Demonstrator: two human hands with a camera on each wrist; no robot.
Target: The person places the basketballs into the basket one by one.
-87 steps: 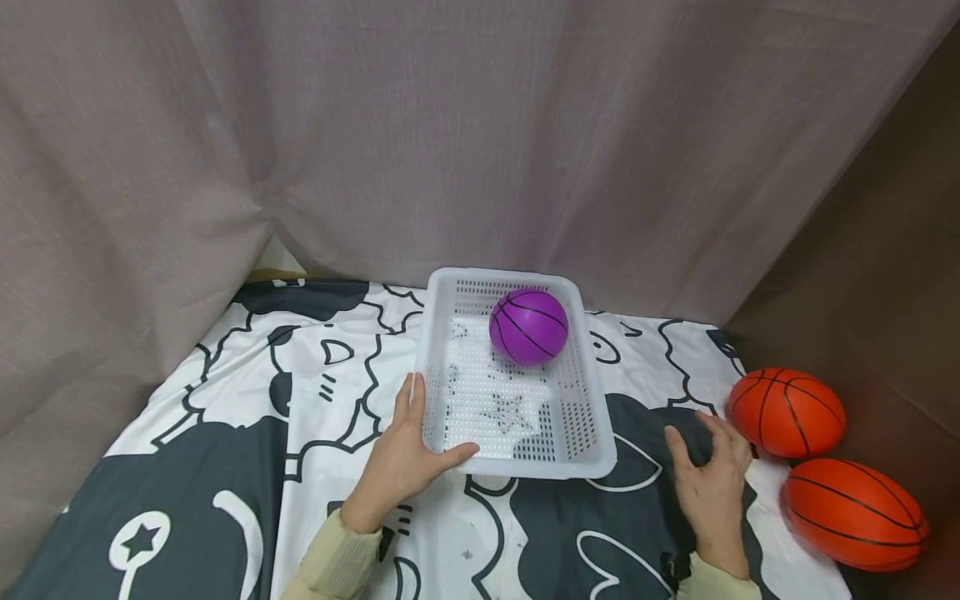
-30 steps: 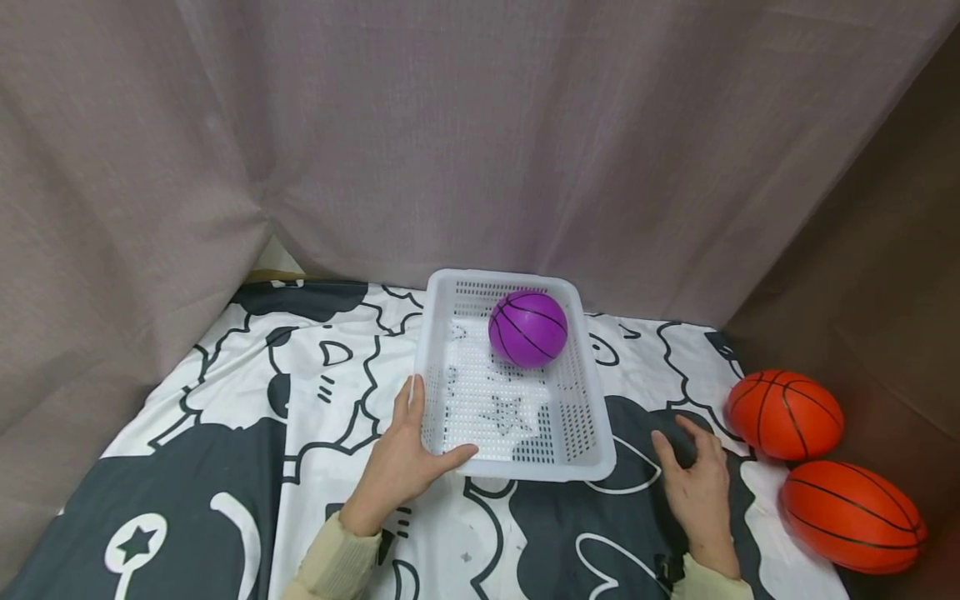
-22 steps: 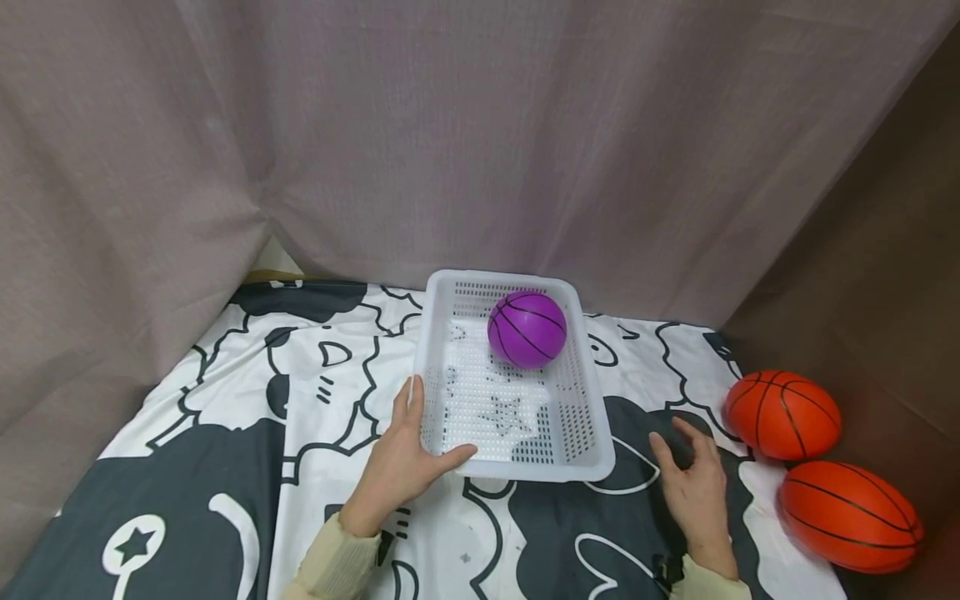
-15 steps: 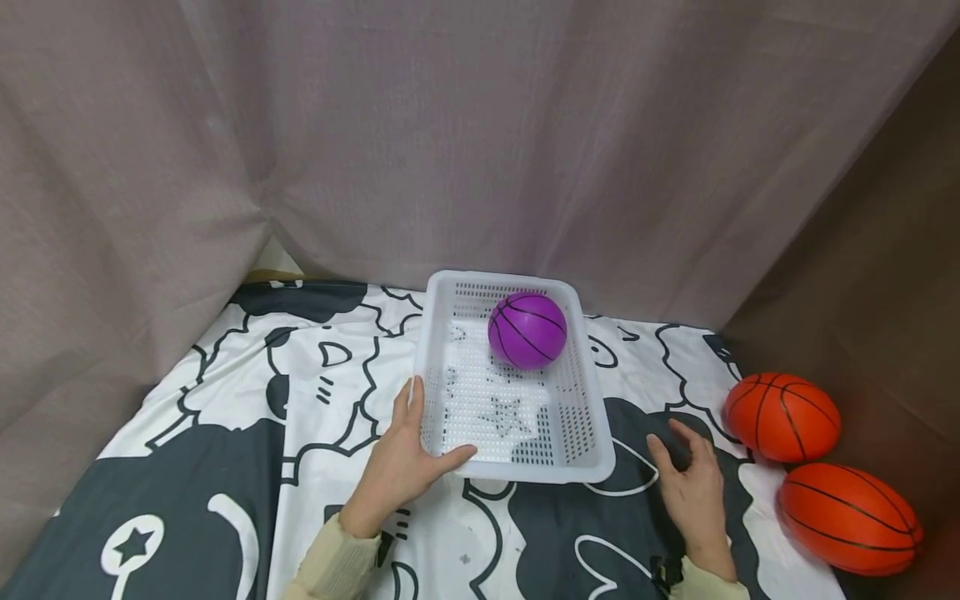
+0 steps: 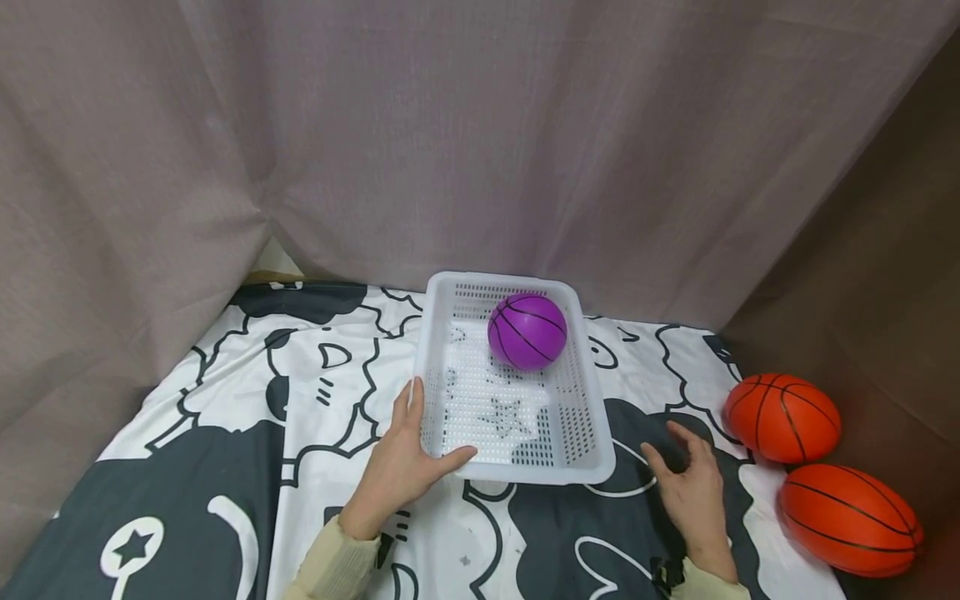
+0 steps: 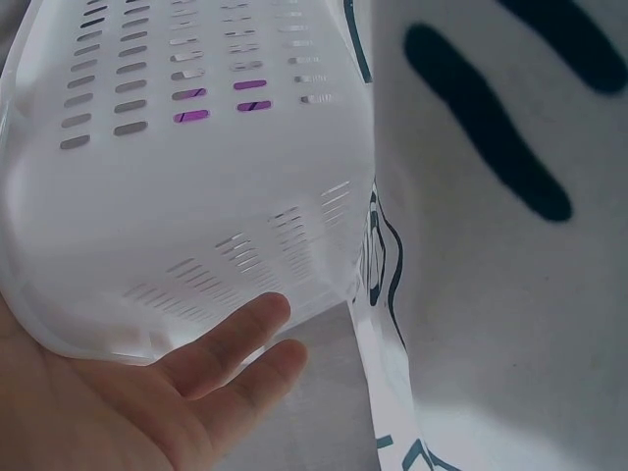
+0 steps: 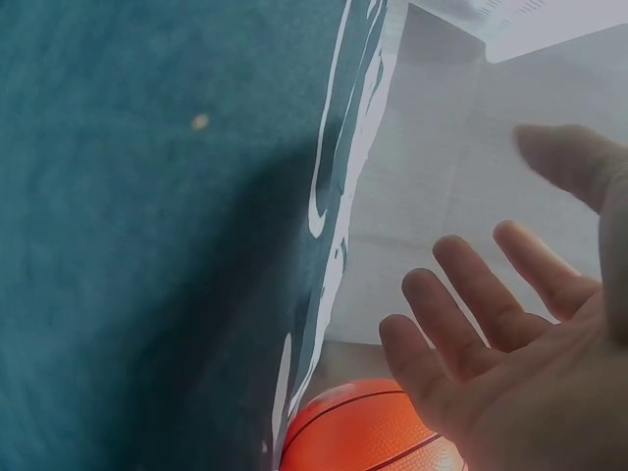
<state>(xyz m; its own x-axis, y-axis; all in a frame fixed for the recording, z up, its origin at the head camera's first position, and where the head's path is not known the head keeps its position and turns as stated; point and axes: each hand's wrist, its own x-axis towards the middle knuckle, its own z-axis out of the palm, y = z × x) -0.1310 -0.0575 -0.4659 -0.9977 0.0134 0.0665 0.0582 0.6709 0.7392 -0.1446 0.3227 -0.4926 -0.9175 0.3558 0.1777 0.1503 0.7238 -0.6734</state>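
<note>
A curtain (image 5: 480, 133) fills the background, above a printed cloth (image 5: 217, 475). On the cloth sits a white basket (image 5: 483, 392), slotted and open at the top. To the person's right lie two orange balls, close together: the near ball (image 5: 851, 521) and the far ball (image 5: 783, 418). The left hand (image 5: 405, 462) is at the basket's near left corner, fingers straight along the outer wall, thumb spread out over the near rim; it touches the basket without curling round it. The right hand (image 5: 690, 492) is between the basket and the orange balls, fingers loosely bent, thumb well apart, holding nothing; the far ball is just beside it. The purple ball (image 5: 527, 332) rests inside the basket, toward the far right corner, well apart from both hands.
</note>
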